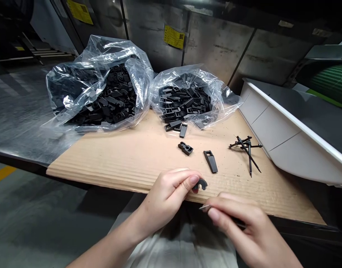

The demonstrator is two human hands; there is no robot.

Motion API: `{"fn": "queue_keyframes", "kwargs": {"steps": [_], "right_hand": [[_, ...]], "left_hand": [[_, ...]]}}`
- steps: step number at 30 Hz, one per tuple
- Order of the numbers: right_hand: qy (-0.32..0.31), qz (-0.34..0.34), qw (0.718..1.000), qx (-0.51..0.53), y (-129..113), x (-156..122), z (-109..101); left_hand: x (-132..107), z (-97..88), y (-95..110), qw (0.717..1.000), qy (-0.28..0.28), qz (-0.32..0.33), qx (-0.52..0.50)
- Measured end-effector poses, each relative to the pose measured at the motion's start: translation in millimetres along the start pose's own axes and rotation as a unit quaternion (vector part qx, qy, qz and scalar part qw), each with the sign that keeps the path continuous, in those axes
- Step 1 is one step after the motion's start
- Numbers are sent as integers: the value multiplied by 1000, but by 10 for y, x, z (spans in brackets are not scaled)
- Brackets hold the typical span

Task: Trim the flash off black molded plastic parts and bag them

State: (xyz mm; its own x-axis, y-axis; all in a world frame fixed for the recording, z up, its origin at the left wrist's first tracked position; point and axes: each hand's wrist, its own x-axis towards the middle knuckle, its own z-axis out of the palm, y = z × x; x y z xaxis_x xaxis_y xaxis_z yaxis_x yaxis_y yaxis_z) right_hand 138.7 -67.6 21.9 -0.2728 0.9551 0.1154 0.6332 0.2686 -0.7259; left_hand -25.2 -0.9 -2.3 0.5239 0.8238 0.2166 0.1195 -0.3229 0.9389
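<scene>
- The left-hand grip (173, 191) was closed in a pinch on a small, dark grey, hooked plastic part (202, 183), just above the near edge of a tan corrugated cardboard sheet (126, 163); thumb and forefinger covered one end, presumably so that the notched, curved end stood free.
- The right-hand grip (240, 216) was clenched around a slim tool with a pointed, pale metal tip (205, 207). Only the tip showed well, aimed toward the left hand but apart from the part; a hold this near the point probably gave finer control. Most of its handle was hidden by the fingers.
- Just beyond lay a black plastic block with a round hole (185, 148) and a black tapered plastic piece with a rectangular window (211, 162), apart from each other, likely set there for easy reach.
- Two clear plastic bags full of black parts stood behind, the left bag (96, 50) larger than the right bag (229, 102); their mouths faced the person, seemingly to give access.
- Thin black plastic sticks (249, 149) lay crossed at the right, near a white, high-walled plastic tray (282, 137), perhaps to leave the middle free.
- The cardboard lay over a grey metal surface (17, 123), perhaps as padding.
</scene>
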Motion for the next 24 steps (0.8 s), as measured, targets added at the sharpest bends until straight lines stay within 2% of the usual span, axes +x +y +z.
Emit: {"fn": "queue_keyframes", "kwargs": {"steps": [4, 7, 9, 11, 14, 17, 19, 22, 24], "right_hand": [[165, 43, 985, -7, 18, 5, 116], [217, 24, 973, -79, 34, 39, 228], [224, -31, 963, -143, 54, 52, 264], [202, -72, 955, -203, 77, 52, 256], [147, -80, 958, -232, 101, 50, 189], [96, -58, 978, -178, 101, 66, 129], [85, -30, 988, -122, 104, 64, 111], [131, 30, 989, -63, 157, -4, 103], [193, 79, 976, -59, 250, -80, 98]], "left_hand": [[-1, 16, 5, 1000, -3, 2, 7], [10, 37, 28, 999, 2, 10, 32], [15, 50, 43, 998, 0, 17, 61], [19, 59, 48, 995, -4, 24, 92], [25, 74, 38, 990, -9, 37, 134], [27, 107, 24, 986, -15, 55, 155], [14, 128, 26, 985, -20, 71, 157], [-36, 84, 44, 986, -23, 74, 148], [-65, -49, 59, 985, -20, 69, 154]]}}
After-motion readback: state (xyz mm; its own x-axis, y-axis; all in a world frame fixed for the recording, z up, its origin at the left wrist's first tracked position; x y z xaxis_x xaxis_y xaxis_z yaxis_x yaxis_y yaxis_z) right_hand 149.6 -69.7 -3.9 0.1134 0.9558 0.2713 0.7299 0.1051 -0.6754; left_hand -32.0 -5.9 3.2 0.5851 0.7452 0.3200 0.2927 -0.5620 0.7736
